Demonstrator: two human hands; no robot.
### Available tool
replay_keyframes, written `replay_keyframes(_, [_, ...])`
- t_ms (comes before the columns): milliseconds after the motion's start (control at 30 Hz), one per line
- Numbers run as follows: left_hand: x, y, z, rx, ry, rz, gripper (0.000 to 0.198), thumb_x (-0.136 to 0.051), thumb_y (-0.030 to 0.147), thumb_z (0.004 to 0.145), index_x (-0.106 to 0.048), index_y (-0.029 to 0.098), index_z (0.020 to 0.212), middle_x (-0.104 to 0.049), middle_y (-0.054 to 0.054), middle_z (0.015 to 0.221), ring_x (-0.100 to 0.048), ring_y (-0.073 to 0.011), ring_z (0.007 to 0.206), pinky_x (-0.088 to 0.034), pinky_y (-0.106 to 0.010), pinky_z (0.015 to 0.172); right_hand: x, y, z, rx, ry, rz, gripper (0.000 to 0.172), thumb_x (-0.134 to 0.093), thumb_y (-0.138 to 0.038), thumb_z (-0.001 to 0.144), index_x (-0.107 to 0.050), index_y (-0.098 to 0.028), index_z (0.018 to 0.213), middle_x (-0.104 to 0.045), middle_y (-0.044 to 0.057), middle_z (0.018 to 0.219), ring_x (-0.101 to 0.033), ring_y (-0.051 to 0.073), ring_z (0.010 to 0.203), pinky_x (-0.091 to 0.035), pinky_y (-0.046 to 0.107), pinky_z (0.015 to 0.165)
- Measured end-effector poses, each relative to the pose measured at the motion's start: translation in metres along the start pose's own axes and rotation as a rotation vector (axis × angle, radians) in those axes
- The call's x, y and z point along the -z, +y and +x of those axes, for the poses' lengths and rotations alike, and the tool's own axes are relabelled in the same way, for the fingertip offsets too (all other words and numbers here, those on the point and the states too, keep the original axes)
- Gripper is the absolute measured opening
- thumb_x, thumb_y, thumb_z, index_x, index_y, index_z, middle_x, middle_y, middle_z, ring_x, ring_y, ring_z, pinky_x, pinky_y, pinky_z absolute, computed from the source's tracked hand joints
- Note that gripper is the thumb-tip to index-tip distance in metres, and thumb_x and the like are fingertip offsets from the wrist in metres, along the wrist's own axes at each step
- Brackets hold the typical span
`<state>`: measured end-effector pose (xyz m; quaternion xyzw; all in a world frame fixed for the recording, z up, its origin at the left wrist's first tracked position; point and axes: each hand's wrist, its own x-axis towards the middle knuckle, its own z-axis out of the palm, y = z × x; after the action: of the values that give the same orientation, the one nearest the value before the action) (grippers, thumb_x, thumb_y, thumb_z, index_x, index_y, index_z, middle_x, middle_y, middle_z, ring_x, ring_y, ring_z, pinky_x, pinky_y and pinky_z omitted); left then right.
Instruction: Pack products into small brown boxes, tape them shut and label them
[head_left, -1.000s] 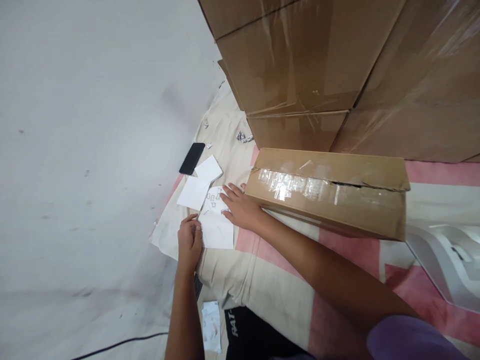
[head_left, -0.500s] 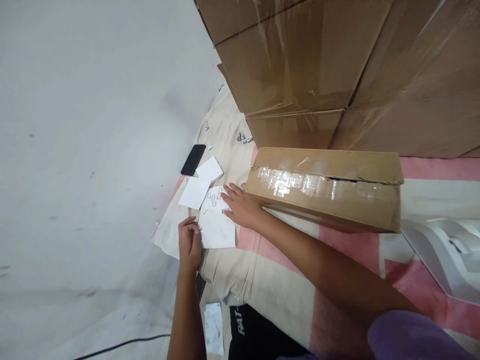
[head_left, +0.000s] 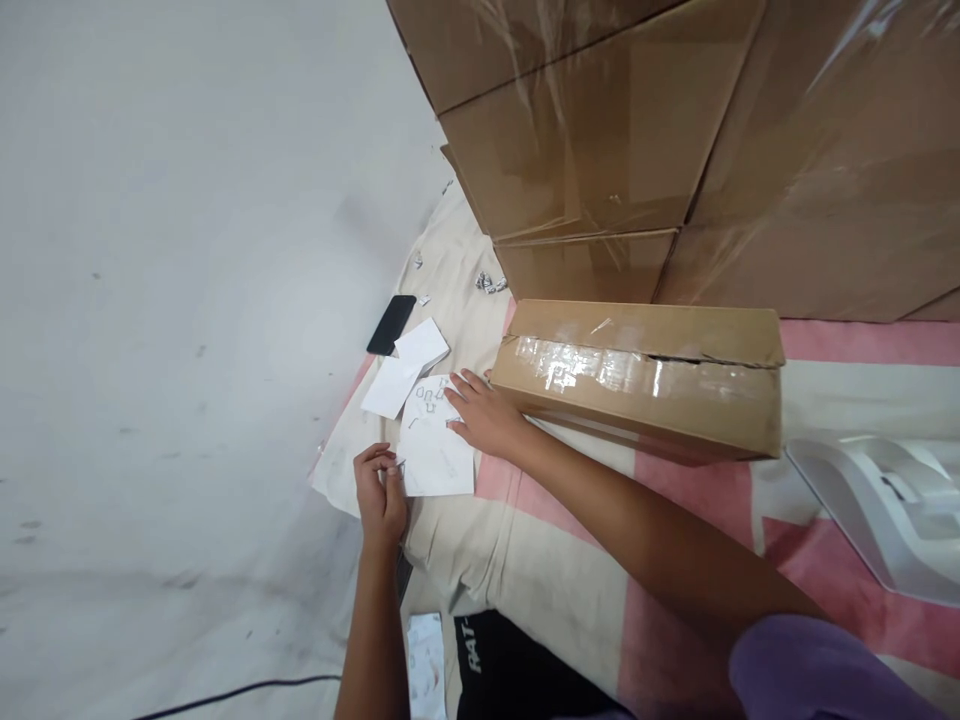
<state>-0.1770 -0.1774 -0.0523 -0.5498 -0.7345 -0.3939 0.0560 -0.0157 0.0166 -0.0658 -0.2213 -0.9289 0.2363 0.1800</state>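
A white sheet of paper (head_left: 439, 465) with small pencil-like drawn shapes near its top lies on the bedspread. My right hand (head_left: 486, 415) rests on its upper right part, palm down with the fingers spread. At the sheet's left edge is my left hand (head_left: 380, 495), its fingers curled and thumb and fingertips close together. What these fingers pinch, if anything, is too small to make out. Just above the sheet, folded white papers (head_left: 405, 368) overlap one another, and a black phone (head_left: 391, 325) lies beside them.
A taped cardboard box (head_left: 637, 375) lies right of my right hand, before a tall stack of wrapped cartons (head_left: 585, 150). Crumpled scraps (head_left: 491, 283) lie by the stack. A white plastic object (head_left: 885, 510) is at far right. The wall (head_left: 187, 300) borders the left side.
The whole view has shifted slightly. Both hands keep nearly the same places on and beside the sheet, and the papers look unmoved.
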Motion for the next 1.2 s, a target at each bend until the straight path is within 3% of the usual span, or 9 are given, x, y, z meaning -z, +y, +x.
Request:
replay_keyframes(167, [0.000, 0.000, -0.002, 0.023, 0.053, 0.003, 0.013, -0.047, 0.031, 0.101, -0.051, 0.020, 0.094, -0.057, -0.010, 0.115, -0.060, -0.0219, 0.103, -0.047, -0.040, 0.095, 0.004, -0.002, -0.001, 0.008, 0.012, 0.008, 0.053, -0.056, -0.033, 0.099, -0.053, -0.004, 0.143, -0.041, 0.026, 0.161, -0.036, 0.037, 0.152, -0.034, 0.056, 0.123])
replay_keyframes(333, [0.001, -0.002, -0.003, 0.050, 0.112, 0.014, 0.017, -0.046, 0.034, 0.101, -0.051, 0.020, 0.093, -0.057, -0.010, 0.111, -0.060, -0.0218, 0.101, -0.048, -0.040, 0.092, 0.015, -0.003, -0.001, 0.039, 0.062, 0.000, 0.035, -0.053, -0.022, 0.100, -0.062, -0.008, 0.131, -0.051, 0.025, 0.152, -0.041, 0.034, 0.147, -0.034, 0.055, 0.121])
replay_keyframes(533, [0.002, 0.004, 0.003, 0.084, 0.100, 0.003, 0.015, -0.068, 0.033, 0.089, -0.062, 0.019, 0.086, -0.065, -0.005, 0.089, -0.061, -0.0198, 0.087, -0.048, -0.036, 0.086, 0.022, -0.004, -0.004, 0.377, 0.217, -0.033, 0.032, -0.045, -0.026, 0.104, -0.067, -0.015, 0.124, -0.066, 0.015, 0.132, -0.051, 0.031, 0.127, -0.040, 0.049, 0.103])
replay_keyframes(700, [-0.007, 0.028, -0.007, 0.233, 0.204, -0.084, 0.018, -0.067, 0.037, 0.091, -0.067, 0.019, 0.088, -0.071, -0.005, 0.086, -0.065, -0.0192, 0.082, -0.051, -0.035, 0.082, 0.014, -0.014, -0.009, 0.571, 0.178, -0.014, 0.034, -0.050, -0.039, 0.103, -0.068, -0.017, 0.122, -0.070, 0.013, 0.125, -0.058, 0.027, 0.116, -0.042, 0.041, 0.092])
replay_keyframes(833, [-0.029, 0.065, -0.025, 0.345, 0.271, -0.238, 0.023, -0.063, 0.042, 0.095, -0.062, 0.019, 0.092, -0.071, -0.003, 0.080, -0.064, -0.0159, 0.067, -0.053, -0.030, 0.069, 0.016, -0.021, -0.015, 0.575, 0.195, 0.051, 0.040, -0.051, -0.048, 0.102, -0.071, -0.016, 0.115, -0.074, 0.012, 0.110, -0.064, 0.024, 0.102, -0.045, 0.037, 0.086])
replay_keyframes(933, [-0.039, 0.085, -0.032, 0.383, 0.269, -0.319, 0.026, -0.066, 0.045, 0.093, -0.065, 0.019, 0.092, -0.068, -0.002, 0.076, -0.064, -0.0160, 0.067, -0.054, -0.029, 0.067, 0.021, -0.023, -0.021, 0.566, 0.226, 0.068, 0.033, -0.053, -0.043, 0.100, -0.072, -0.017, 0.107, -0.075, 0.010, 0.099, -0.066, 0.021, 0.093, -0.046, 0.035, 0.082])
replay_keyframes(1200, [-0.040, 0.088, -0.028, 0.404, 0.254, -0.420, 0.032, -0.067, 0.051, 0.090, -0.068, 0.019, 0.087, -0.065, -0.002, 0.073, -0.062, -0.0162, 0.069, -0.053, -0.028, 0.067, 0.016, -0.030, -0.028, 0.576, 0.274, -0.020, 0.023, -0.051, -0.032, 0.097, -0.070, -0.018, 0.098, -0.073, 0.006, 0.089, -0.066, 0.019, 0.083, -0.047, 0.033, 0.074])
